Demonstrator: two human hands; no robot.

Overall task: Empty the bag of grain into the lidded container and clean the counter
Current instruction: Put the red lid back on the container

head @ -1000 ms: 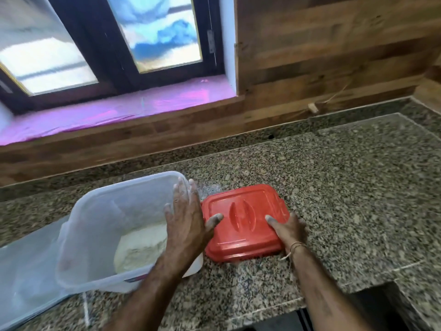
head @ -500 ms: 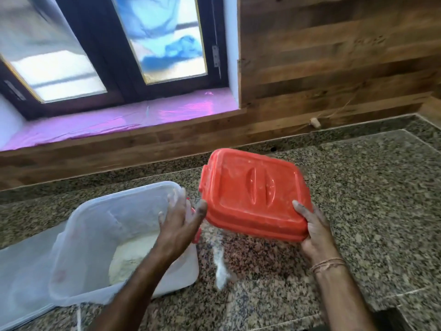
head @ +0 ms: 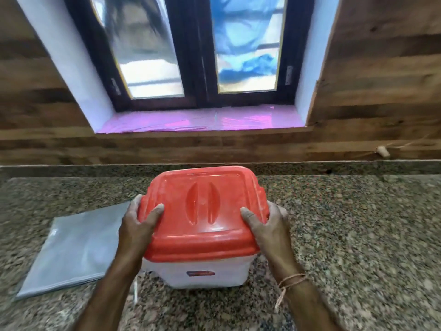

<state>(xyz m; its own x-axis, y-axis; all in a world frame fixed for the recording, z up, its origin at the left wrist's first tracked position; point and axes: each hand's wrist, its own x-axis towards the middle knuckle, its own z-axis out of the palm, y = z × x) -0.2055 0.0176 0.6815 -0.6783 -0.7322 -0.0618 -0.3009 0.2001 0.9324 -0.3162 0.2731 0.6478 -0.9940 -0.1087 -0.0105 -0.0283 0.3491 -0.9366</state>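
Now that the red lid [head: 202, 211], airborne a moment ago, caps the container [head: 198, 271] at centre frame, the left hand [head: 140, 225] and right hand [head: 267, 225] curl their fingers [head: 154, 211] round its edges, so likely only the flat bag [head: 76, 247] at lower left and the bench [head: 358, 223] need tidying.

Left hand [head: 136, 228] and right hand [head: 270, 226] grip inward, arms extended forward.

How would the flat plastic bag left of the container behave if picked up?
The plastic bag lies flat and thin, so it would probably flop and drape. It looks empty, hence likely very light. Its glossy film may slide easily on the counter.
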